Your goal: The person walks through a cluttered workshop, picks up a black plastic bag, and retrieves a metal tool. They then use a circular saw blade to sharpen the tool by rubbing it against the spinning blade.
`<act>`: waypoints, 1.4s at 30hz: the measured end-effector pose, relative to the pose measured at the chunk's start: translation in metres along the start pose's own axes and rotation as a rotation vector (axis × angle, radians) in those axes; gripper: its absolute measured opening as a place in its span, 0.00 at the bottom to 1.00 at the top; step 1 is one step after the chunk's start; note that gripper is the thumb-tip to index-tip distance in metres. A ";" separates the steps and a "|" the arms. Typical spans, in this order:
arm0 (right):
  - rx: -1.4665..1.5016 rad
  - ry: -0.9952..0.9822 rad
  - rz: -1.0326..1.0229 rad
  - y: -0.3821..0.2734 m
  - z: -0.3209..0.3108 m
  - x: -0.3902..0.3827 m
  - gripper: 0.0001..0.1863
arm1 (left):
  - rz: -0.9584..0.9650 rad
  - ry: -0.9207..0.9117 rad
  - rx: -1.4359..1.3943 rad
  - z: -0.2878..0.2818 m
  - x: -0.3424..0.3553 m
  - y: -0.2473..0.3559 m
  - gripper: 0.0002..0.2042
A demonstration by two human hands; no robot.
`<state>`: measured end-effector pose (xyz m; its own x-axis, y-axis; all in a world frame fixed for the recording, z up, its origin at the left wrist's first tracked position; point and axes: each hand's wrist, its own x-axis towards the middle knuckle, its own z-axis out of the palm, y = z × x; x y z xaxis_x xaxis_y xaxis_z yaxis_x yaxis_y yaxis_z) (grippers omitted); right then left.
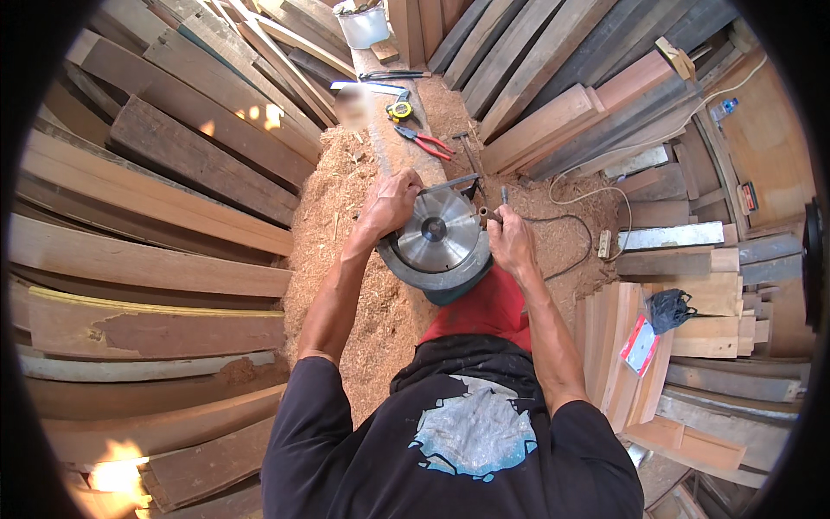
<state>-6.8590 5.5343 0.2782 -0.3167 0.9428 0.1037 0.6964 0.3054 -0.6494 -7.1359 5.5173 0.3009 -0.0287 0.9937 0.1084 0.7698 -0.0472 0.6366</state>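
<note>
A circular saw with a dark housing lies with its round, shiny steel blade facing up, just in front of my lap. My left hand is closed at the saw's upper left edge, its fingertips beside the end of a narrow grey metal bar that runs along the blade's far side. At the right of the blade, my right hand is closed around a short brown rod-like piece. What lies under the fingers of both hands is partly hidden.
Beyond the saw, red-handled pliers, a yellow tape measure and a white bucket rest along a sawdust-covered plank. Stacked boards flank both sides. A cord and a black plastic bag are at the right.
</note>
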 end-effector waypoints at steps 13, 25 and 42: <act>-0.004 0.024 -0.044 -0.007 -0.034 0.010 0.15 | -0.116 0.187 -0.114 0.008 -0.025 0.005 0.08; 0.449 -0.206 0.297 0.023 -0.010 -0.018 0.24 | -0.031 0.099 -0.058 0.011 -0.009 0.012 0.09; 0.159 -0.215 0.297 0.033 -0.048 -0.022 0.14 | -0.079 0.053 -0.052 0.028 -0.019 0.041 0.09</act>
<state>-6.7979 5.5302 0.2908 -0.2559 0.9325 -0.2548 0.6748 -0.0165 -0.7378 -7.0860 5.4989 0.3037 -0.1223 0.9879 0.0954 0.7297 0.0244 0.6834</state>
